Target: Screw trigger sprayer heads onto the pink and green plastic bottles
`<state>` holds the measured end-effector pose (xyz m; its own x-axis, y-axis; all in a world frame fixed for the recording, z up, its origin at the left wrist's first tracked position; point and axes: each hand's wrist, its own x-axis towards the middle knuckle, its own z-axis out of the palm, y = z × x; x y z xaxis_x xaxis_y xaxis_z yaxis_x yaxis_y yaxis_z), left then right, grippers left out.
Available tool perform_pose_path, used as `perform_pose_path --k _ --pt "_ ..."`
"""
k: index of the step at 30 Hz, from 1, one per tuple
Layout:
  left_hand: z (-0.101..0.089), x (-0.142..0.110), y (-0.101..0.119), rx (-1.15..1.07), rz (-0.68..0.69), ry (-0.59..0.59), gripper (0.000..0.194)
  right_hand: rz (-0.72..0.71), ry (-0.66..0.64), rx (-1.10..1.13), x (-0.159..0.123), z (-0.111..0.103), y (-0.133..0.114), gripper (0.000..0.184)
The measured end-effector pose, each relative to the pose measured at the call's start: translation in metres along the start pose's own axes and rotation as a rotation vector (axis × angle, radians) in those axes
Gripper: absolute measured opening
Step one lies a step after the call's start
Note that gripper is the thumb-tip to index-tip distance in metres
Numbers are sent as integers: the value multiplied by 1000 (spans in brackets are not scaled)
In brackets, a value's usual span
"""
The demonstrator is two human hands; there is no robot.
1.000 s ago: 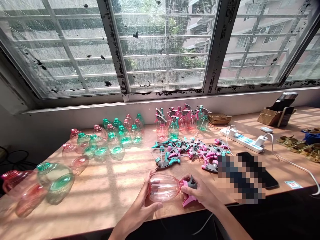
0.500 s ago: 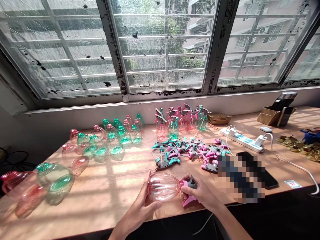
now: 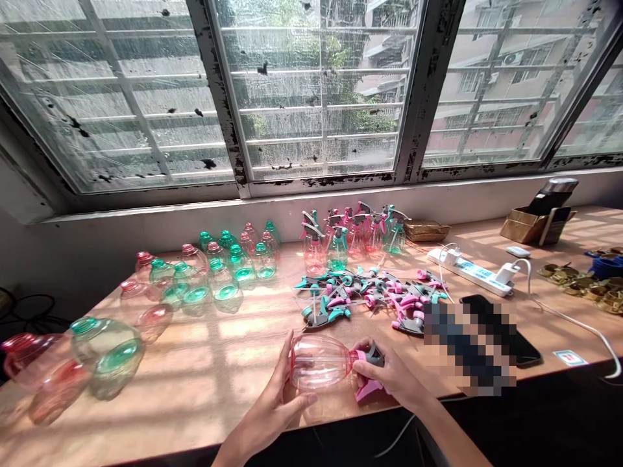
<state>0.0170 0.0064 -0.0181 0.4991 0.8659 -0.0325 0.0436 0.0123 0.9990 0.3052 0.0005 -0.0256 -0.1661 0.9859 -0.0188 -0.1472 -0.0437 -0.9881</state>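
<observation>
Bottle (image 3: 318, 364): pink, see-through, one piece; on its side between both hands, above the front of the tabletop (image 3: 253, 366), base left, neck right; contact with the surface cannot be told.
Head (image 3: 374, 355): sprayer, grey on top, set at the neck; how tightly it is seated cannot be told.
Left hand (image 3: 282, 392): cupped round the base, fingers along the far side, thumb at the near side.
Right hand (image 3: 389, 376): gripping the head, thumb near the collar.
Weight: no liquid seen; likely light, with the head end perhaps the heavier.
Wall: probably thin plastic, springy, more apt to flex or dent than shatter; smooth and rounded, so likely to roll in a loose palm.
Base: broad; a good place for a cradling hold without squeezing.
Collar (image 3: 360, 356): pink, seemingly stiff; the firmest place to grasp.
Trigger (image 3: 368, 390): pink, hanging towards the near edge; likely to give under pressure, a poor handle.
Loose heads (image 3: 370, 301): tangled heap beyond the hands.
Bare bottles (image 3: 192, 283): pink and green, standing to the left.
Headed bottles (image 3: 357, 241): upright cluster behind the heap.
</observation>
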Motion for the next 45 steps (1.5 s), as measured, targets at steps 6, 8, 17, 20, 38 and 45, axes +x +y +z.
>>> perform_pose_path --k 6,8,17,20,38,45 --pt "0 1 8 -11 -30 -19 99 -5 18 -26 0 -1 -1 49" --pt "0 1 7 -15 -13 -15 101 6 13 -12 0 -1 -1 49" --pt "-1 -1 4 2 0 0 105 21 -12 10 -1 0 -4 51" --pt "0 0 6 10 -17 4 109 22 -18 8 -1 -1 -3 50" --pt "1 4 3 -49 24 -5 106 30 -89 89 2 -3 5 44" --pt "-2 3 -5 -68 54 -13 99 13 -18 38 2 0 2 46"
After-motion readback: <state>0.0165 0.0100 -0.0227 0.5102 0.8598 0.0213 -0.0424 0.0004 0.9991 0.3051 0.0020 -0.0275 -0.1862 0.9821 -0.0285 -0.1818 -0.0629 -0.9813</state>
